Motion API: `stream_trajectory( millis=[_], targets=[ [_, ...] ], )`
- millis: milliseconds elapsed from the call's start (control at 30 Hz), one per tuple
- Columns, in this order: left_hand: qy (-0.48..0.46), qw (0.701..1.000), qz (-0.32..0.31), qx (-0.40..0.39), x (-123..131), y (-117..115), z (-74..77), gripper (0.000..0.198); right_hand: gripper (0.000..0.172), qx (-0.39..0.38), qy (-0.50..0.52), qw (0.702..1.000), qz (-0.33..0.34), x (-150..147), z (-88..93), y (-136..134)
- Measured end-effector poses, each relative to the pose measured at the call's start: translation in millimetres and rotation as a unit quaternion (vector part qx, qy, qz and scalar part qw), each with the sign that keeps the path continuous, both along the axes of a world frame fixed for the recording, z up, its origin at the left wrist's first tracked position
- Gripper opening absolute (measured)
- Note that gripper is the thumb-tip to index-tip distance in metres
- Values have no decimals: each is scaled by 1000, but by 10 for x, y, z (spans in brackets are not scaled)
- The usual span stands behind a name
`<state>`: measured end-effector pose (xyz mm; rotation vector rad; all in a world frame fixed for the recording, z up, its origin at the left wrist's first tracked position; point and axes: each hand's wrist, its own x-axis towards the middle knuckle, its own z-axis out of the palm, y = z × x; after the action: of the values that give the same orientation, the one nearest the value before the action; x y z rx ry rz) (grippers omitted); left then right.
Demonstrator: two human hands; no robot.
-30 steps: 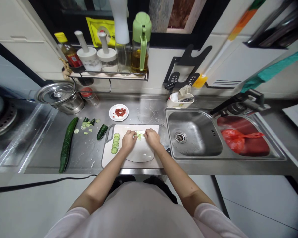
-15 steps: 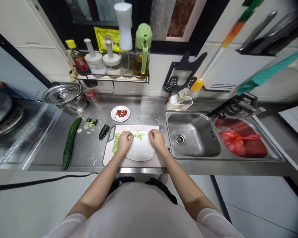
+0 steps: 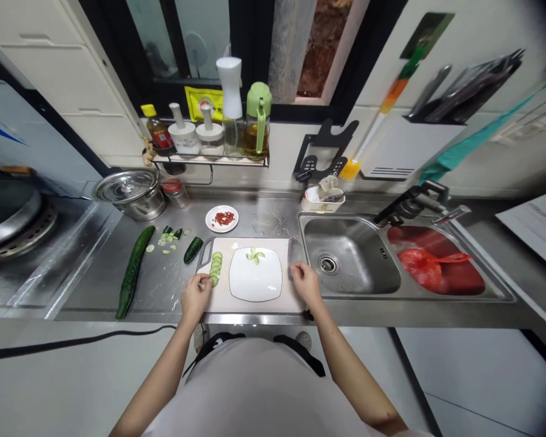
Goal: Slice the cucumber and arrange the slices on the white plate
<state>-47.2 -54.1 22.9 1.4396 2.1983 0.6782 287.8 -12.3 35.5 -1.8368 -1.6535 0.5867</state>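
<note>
My left hand [image 3: 197,297] is at the left edge of the cutting board [image 3: 255,307], its thumb and fingertips pinched at the lowest of a row of overlapping cucumber slices [image 3: 216,266]. Over the board's right edge, my right hand [image 3: 306,283] is closed with curled fingers; whatever they may hold is hidden. Between the hands lies a white square plate [image 3: 255,282] with a small fan of cut cucumber pieces [image 3: 255,256] near its far edge. Left of the board rests a short cucumber piece [image 3: 193,249].
A whole cucumber [image 3: 134,273] and cucumber scraps [image 3: 167,238] lie on the left counter. Behind the board is a small plate [image 3: 222,227] with red bits. The sink [image 3: 352,258] is on the right, beside a red plastic bag [image 3: 421,269]. A lidded pot [image 3: 141,203] stands back left.
My left hand has moved left from the plate to the cucumber slices. My right hand has moved right, off the plate to the board's edge. The view has tilted up slightly.
</note>
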Motion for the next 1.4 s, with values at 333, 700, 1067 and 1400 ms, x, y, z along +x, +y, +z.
stream_trajectory(
  millis=[333, 700, 1067, 1400],
  targets=[
    [66, 994, -1, -82, 35, -28, -45, 32, 34, 6, 27, 1000, 11, -41, -7, -46],
    [63, 995, 6, -73, 93, -1, -122, 22, 33, -7, 47, 999, 22, -100, 15, -45],
    [-277, 956, 60, 70, 190, 111, -50, 33, 34, -13, 65, 997, 39, -193, 109, -32],
    [-505, 857, -19, 99, 567, 466, 763, 43, 26, 22, 219, 968, 124, -646, 702, 240]
  ],
)
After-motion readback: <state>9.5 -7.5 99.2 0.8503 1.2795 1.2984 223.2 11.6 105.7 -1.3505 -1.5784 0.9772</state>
